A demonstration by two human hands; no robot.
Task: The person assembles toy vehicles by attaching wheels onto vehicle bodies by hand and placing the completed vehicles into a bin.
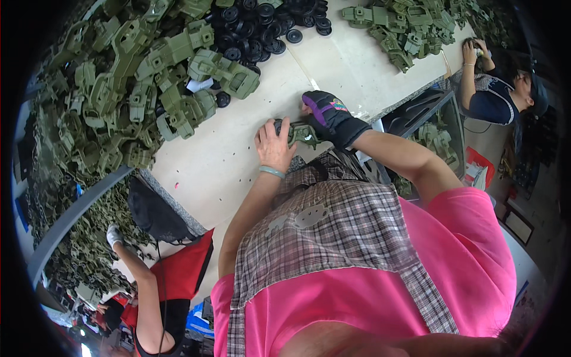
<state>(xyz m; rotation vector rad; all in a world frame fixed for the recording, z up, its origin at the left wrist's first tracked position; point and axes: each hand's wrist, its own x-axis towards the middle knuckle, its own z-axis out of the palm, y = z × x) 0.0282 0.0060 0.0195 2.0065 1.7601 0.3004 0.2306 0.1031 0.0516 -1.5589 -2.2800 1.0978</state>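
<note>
1. Bench (238, 160): pale work surface that carries all the parts; its edge runs along the person's lap
2. Heap of olive-green plastic parts (131, 89): covers the left of the bench, well apart from the hands
3. Second green heap (410, 27): far end of the bench, in front of a co-worker (499, 95)
4. Pile of black round discs (267, 24): between the two green heaps
5. Right hand (330, 116): in a black and purple glove, grip closed on the right end of the green part
6. Left hand (273, 146): bare, with a pale wristband, fingers clamped over the left end of the green part
7. Green part (302, 133): small olive piece, lies on the bench edge between both hands
</note>
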